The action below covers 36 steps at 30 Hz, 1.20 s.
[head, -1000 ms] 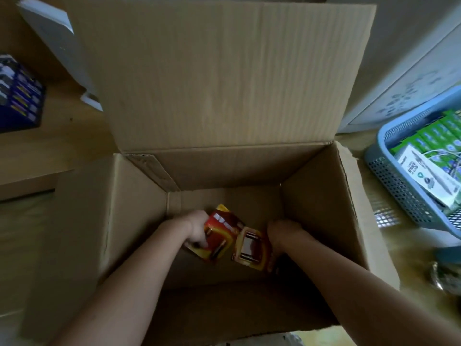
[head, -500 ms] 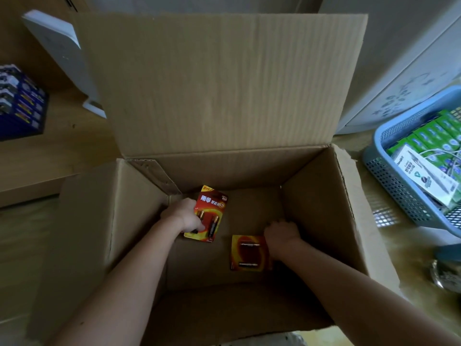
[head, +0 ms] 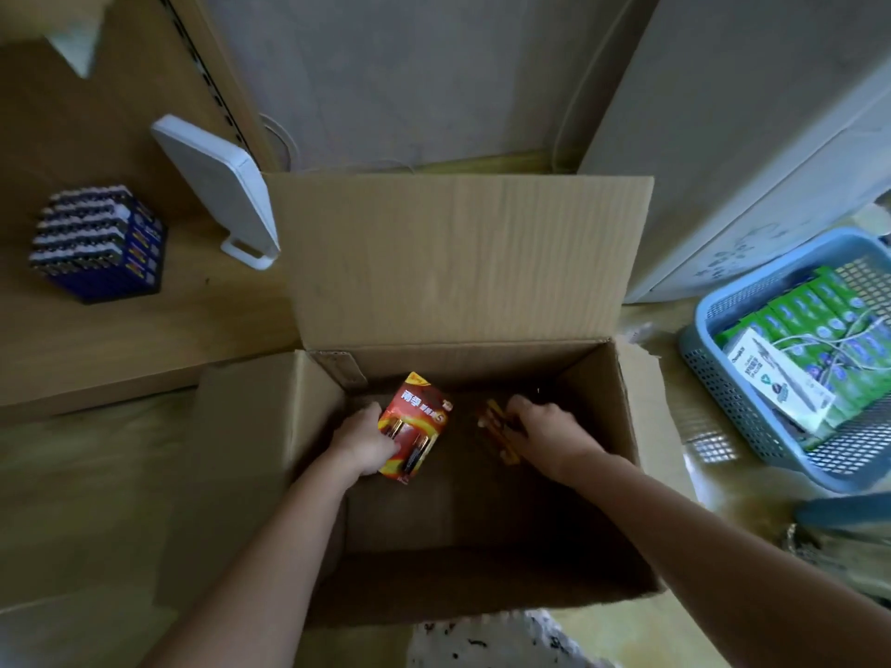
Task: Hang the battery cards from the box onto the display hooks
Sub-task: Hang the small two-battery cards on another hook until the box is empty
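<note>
An open cardboard box (head: 463,262) sits on the floor with its far flap upright. Both my arms reach inside it. My left hand (head: 359,438) grips a red and yellow battery card (head: 418,424) by its left edge, face up and tilted, above the box bottom. My right hand (head: 545,431) closes on a second battery card (head: 496,433), which shows edge-on as a thin yellow strip at my fingertips. No display hooks are in view.
A low wooden shelf (head: 96,339) on the left carries a blue block of packed batteries (head: 99,243) and a white flat device (head: 217,190). On the right a blue plastic basket (head: 752,426) holds green packs and a white box. Pale cabinets stand behind.
The view pulled back and up. My left hand lifted its card slightly. My right hand tipped the second card from flat on the box bottom to edge-on in its fingers.
</note>
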### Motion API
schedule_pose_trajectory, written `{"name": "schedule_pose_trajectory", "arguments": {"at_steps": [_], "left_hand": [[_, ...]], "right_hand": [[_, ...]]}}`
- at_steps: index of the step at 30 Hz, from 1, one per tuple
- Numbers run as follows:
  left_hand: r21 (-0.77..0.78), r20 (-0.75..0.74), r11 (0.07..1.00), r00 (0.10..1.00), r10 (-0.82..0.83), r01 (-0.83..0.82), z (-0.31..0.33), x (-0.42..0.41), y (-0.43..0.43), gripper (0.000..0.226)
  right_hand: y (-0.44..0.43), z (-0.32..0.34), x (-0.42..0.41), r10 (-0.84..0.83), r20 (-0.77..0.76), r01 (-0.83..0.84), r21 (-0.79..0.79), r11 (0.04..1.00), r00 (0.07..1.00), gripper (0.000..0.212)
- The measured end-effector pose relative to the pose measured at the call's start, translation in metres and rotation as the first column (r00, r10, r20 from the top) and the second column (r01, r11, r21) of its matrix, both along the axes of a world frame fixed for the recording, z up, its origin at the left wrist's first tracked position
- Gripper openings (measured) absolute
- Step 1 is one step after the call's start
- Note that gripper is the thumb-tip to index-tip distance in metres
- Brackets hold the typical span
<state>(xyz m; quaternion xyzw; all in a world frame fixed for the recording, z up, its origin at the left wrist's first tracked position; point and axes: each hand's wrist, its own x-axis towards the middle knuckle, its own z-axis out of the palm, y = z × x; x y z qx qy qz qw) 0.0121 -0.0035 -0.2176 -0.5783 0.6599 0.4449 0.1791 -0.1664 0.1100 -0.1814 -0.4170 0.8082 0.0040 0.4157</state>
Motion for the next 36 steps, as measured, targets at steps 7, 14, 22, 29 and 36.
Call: {"name": "schedule_pose_trajectory", "arguments": {"at_steps": [7, 14, 22, 29, 36], "left_hand": [[0.155, -0.251, 0.936, 0.904, 0.346, -0.316, 0.143, 0.030, 0.024, 0.041], [0.183, -0.353, 0.869, 0.794, 0.495, -0.460, 0.307, 0.076, 0.023, 0.023], [0.154, -0.534, 0.741, 0.576, 0.619, -0.653, 0.482, 0.142, 0.005, 0.021], [0.078, -0.665, 0.630, 0.430, 0.611, -0.773, 0.546, 0.226, -0.037, 0.025], [0.040, -0.717, 0.626, 0.414, 0.560, -0.778, 0.545, 0.341, -0.108, 0.027]], "right_hand": [[0.001, 0.135, 0.006, -0.069, 0.006, 0.069, -0.159, 0.985, 0.998, 0.035], [-0.020, 0.302, 0.035, -0.099, 0.094, 0.128, -0.392, 0.911, 0.991, 0.020], [-0.072, 0.477, 0.100, 0.001, 0.308, 0.155, -0.482, 0.862, 0.951, 0.024], [-0.140, 0.547, 0.190, 0.036, 0.486, 0.258, -0.524, 0.812, 0.873, 0.013], [-0.213, 0.550, 0.303, 0.020, 0.620, 0.410, -0.543, 0.733, 0.785, 0.013]]}}
